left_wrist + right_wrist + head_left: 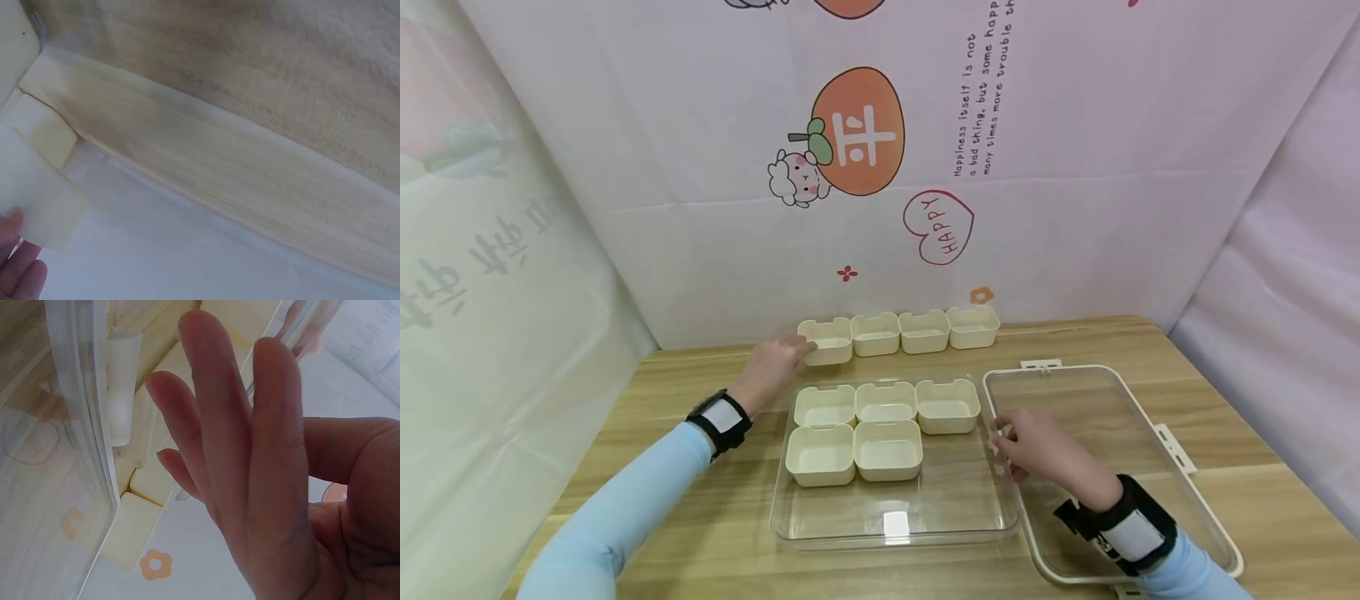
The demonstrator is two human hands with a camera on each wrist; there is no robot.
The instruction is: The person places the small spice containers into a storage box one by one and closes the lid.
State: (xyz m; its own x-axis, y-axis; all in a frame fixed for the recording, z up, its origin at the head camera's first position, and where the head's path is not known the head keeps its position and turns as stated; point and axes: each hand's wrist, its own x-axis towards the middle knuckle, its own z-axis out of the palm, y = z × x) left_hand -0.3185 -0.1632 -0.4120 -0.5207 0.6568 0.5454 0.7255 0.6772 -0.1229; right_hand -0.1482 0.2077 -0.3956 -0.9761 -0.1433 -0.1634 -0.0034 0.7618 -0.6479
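At the left end of the back row, my left hand [771, 367] pinches the wall of a small cream bin [829, 346]. The left wrist view shows this cream bin [47, 197] between thumb and fingers, overlapping another bin behind it. In front stands a clear plastic tray [955, 510] with several cream bins inside: three along its back and two before them on the left. My right hand [1045, 450] is by the tray's right edge, over the near-left side of the lid. In the right wrist view its fingers [219, 419] extend loosely and hold nothing.
Three more cream bins [925, 333] continue the back row against the printed cloth [715, 258]. A clear lid [1097, 442] with a white rim and clips lies right of the tray. Everything rests on a wooden table [700, 517], with cloth walls at both sides.
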